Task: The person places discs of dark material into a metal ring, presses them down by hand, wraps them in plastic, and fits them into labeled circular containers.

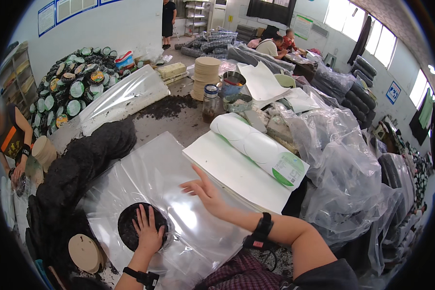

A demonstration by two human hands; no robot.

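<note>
My left hand (148,232) lies flat, fingers spread, on a dark round cake (126,232) that looks like dried seaweed. The cake rests on a stack of clear plastic film sheets (148,170). My right hand (206,192) is raised over the film with its fingers apart and nothing in it. Close to it are white paper sheets (235,174) with a curled printed label sheet (253,145) on top. A long leaning row of dark cakes (76,166) runs along the left. Tan cardboard discs (84,252) are piled near my left wrist.
Farther back stand a tall stack of cardboard discs (206,74), a lidded glass jar (210,103) and a metal can (233,83). Crumpled clear plastic (340,170) bulges at the right. Wrapped round packs (76,87) are heaped at the left. A co-worker's hand (20,169) is at the far left.
</note>
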